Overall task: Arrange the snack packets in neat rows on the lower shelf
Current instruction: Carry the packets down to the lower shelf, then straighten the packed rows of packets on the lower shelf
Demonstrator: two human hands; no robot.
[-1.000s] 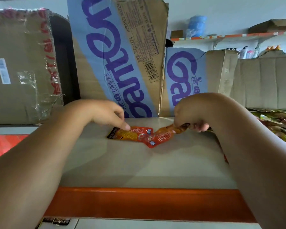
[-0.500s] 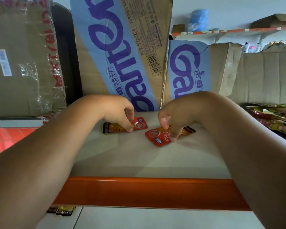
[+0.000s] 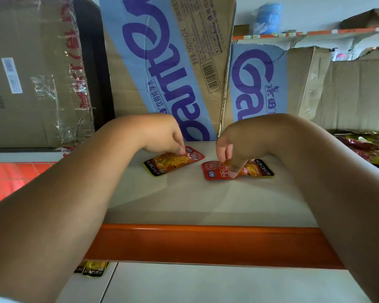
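Two red-and-orange snack packets lie side by side on the grey shelf, near its back. The fingertips of my left hand press down on the far edge of the left packet. My right hand pinches the right packet between thumb and fingers. That packet seems to overlap another one with a black end; my hand hides where they meet.
Blue-printed cardboard boxes stand upright right behind the packets, with a taped brown box to the left. A heap of loose snack packets lies at the right. An orange lip fronts the shelf. A yellow packet sits below.
The packets were bunched together; my left hand slid one to the left and my right hand drew the other rightward, leaving a gap between them. The camera tilted down slightly.
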